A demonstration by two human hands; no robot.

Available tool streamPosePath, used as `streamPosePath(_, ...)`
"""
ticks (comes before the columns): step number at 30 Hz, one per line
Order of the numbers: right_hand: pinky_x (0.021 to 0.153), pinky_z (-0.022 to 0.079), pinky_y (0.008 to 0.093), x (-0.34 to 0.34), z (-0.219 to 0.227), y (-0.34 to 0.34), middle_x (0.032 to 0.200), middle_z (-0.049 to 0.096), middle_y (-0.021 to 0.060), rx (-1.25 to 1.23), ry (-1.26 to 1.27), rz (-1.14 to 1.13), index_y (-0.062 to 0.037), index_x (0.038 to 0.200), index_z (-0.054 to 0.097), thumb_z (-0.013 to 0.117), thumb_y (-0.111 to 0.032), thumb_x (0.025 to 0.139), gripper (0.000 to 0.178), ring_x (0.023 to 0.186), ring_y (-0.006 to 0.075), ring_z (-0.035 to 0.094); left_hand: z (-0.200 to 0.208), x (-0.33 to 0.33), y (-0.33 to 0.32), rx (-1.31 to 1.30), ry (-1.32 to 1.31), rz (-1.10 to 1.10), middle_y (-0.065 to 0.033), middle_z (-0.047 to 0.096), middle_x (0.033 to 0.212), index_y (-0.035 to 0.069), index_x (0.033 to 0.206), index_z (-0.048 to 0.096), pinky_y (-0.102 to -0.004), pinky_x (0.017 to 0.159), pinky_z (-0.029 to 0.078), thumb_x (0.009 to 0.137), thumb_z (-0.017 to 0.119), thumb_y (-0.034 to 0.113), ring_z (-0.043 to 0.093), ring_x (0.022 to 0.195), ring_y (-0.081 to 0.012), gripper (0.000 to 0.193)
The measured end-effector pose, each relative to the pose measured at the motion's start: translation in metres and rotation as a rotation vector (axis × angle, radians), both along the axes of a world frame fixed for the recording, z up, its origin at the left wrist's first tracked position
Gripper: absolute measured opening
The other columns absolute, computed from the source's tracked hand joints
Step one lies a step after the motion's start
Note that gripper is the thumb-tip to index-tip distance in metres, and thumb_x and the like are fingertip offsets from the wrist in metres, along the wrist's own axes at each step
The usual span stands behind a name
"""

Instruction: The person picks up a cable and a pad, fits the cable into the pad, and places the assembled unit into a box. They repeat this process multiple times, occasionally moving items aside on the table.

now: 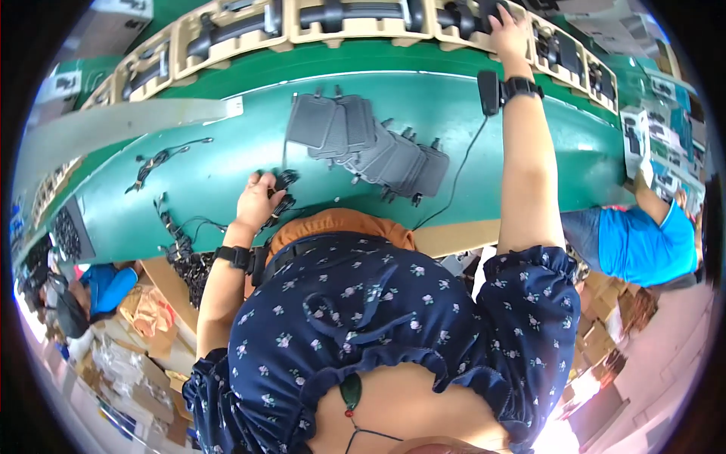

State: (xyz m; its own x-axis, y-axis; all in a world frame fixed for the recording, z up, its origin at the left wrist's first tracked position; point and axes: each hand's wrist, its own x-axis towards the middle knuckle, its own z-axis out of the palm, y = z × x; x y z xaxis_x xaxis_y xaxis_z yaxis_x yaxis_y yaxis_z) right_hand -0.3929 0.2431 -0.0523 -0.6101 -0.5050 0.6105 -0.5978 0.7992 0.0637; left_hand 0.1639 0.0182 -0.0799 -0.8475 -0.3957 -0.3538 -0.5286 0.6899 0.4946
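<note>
Nearest the camera are the wearer's navy floral blouse (355,303) and a dark green pendant (350,393), which hides the front edge of the bench (249,147) behind the body. The left hand (257,198) has its fingers curled in on a coil of black cable (285,181) near that edge; the fingers partly cover it, so how firmly they grip is unclear. The right hand (512,36), at full reach, has its fingers partly spread over a black block (484,17) in one of the beige moulded trays (469,44); contact is visible at the fingertips, but I cannot tell whether they grip it. Beside the right wrist's black band (522,88) hangs a small black box (489,92), its thin cable (465,178) running down toward the waist. Between the arms, overlapping flat grey panels (412,159) lie fanned across the green top. Tied cables (159,163) rest farther left. A blurred pale bar (151,117) crosses there, blocking part of the bench and tray row. The upper rim cuts off the trays, and their dark contents are hard to identify. Co-workers in blue (643,242) show, distorted, at both sides.
</note>
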Motion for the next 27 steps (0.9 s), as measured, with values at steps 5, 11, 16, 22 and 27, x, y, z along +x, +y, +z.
streamPosePath(5,0.074,0.045,0.0424,0.108,0.012,-0.061,0.098,0.056,0.0162,-0.18,-0.019,0.17,-0.0117,0.103,0.061,0.063,-0.017,0.077,0.027,0.089,0.0338,0.053,0.026,0.026,-0.007,-0.174,0.167,0.083,-0.0154,0.054,0.088,0.008,0.094,0.05,-0.0436,0.069,0.046,0.076,0.066,0.019,0.056,0.08,-0.036,0.027)
streamPosePath(11,0.08,0.043,0.0426,0.299,0.087,-0.107,0.099,0.06,0.0136,-0.011,-0.673,0.937,-0.0039,0.096,0.059,0.059,-0.022,0.078,0.026,0.093,0.0324,0.056,0.07,0.015,0.004,-0.048,0.244,0.12,-0.0137,0.056,0.091,0.007,0.098,0.055,-0.0397,0.068,0.047,0.075,0.067,0.016,0.057,0.079,-0.0343,0.027)
streamPosePath(16,0.086,0.042,0.0419,0.39,0.067,-0.11,0.105,0.058,0.0178,0.155,-0.941,1.259,-0.0042,0.131,0.036,0.055,-0.03,0.085,0.056,0.094,0.0343,0.055,0.113,-0.01,0.018,-0.043,0.473,0.061,-0.0111,0.054,0.088,0.005,0.09,0.056,-0.0391,0.071,0.046,0.07,0.066,0.009,0.054,0.084,-0.0319,0.023)
streamPosePath(22,0.072,0.047,0.0298,0.383,0.083,-0.119,0.095,0.061,0.0127,-0.164,-1.23,1.003,-0.0043,0.126,0.043,0.051,-0.018,0.09,0.04,0.077,0.0211,0.06,0.131,-0.018,0.014,-0.113,0.727,0.306,-0.0166,0.05,0.11,0.003,0.12,0.038,-0.0392,0.086,0.042,0.066,0.073,0.007,0.049,0.102,-0.0337,0.064)
streamPosePath(27,0.063,0.044,0.0236,0.379,0.117,-0.131,0.075,0.054,0.0042,-0.753,-1.981,0.863,-0.0007,0.095,0.051,0.043,-0.021,0.096,0.022,0.065,0.0107,0.051,0.13,-0.034,0.015,0.405,0.683,0.363,-0.0198,0.041,0.129,0.003,0.139,0.013,-0.0384,0.101,0.032,0.071,0.075,0.013,0.04,0.121,-0.0282,0.094)
